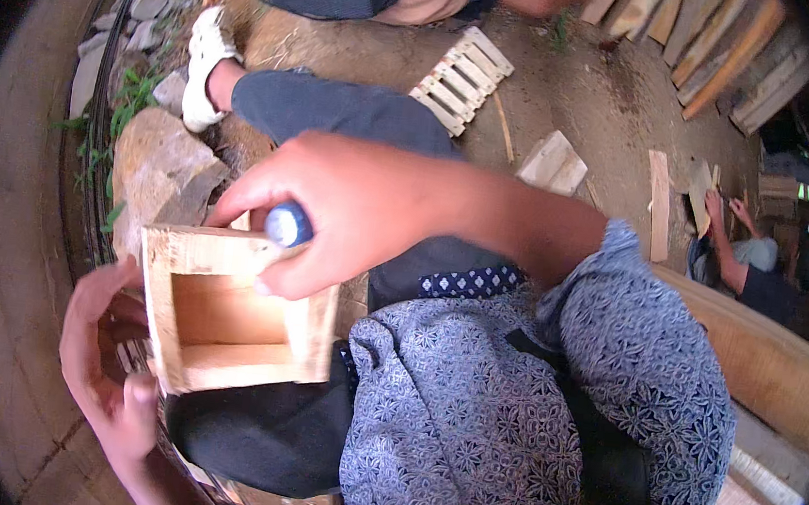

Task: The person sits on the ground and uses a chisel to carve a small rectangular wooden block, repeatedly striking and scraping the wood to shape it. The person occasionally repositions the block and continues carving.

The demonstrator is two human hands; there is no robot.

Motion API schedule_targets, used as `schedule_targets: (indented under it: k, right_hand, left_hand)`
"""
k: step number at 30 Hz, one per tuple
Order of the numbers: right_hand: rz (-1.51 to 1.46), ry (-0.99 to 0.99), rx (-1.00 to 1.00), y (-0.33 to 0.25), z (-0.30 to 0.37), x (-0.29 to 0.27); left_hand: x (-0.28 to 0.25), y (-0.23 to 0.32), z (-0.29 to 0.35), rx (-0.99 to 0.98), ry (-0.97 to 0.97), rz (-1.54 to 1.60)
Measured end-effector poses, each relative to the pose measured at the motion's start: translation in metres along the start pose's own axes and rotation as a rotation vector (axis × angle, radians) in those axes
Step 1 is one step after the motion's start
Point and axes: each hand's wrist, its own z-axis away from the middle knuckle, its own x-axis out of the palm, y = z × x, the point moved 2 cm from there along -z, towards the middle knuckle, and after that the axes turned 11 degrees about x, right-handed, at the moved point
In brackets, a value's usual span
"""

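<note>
A small open wooden box (pixel 162 327) with a square frame and a hollow middle sits above my left thigh. My left hand (pixel 95 335) curls round its left side, with the fingers partly hidden behind the wood and the thumb near the lower left corner. Over the box's upper right edge, my right hand (pixel 350 213) is closed round a tool with a rounded blue end (pixel 288 226). A pale part of the tool shows below that end; the rest is hidden by my fingers and the box, so its kind is unclear.
A large rock (pixel 164 171) lies beyond the box. On the dirt ground are a slatted wooden piece (pixel 462 81) and a wooden block (pixel 553 162). Planks (pixel 726 50) lean at upper right. One person sits ahead; another (pixel 749 261) handles wood at right, past a thick beam (pixel 763 370).
</note>
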Motion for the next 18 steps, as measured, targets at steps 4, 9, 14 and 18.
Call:
schedule_targets:
  k: [4,9,14,18]
  right_hand:
    - [0.253,-0.17,-0.032,-0.015,0.038,-0.061]
    - [0.609,-0.399,0.476,0.057,0.07,-0.13]
    - [0.489,-0.314,1.152,0.163,0.148,-0.203]
    - [0.543,-0.256,1.187,0.249,0.17,-0.196]
  left_hand:
    - [0.024,0.015,0.007,0.018,-0.076,-0.017]
    - [0.042,-0.007,0.015,-0.099,-0.654,-0.175]
    - [0.052,-0.024,0.025,-0.124,-0.837,-0.288]
    - [0.053,-0.016,0.023,-0.249,-0.812,-0.248]
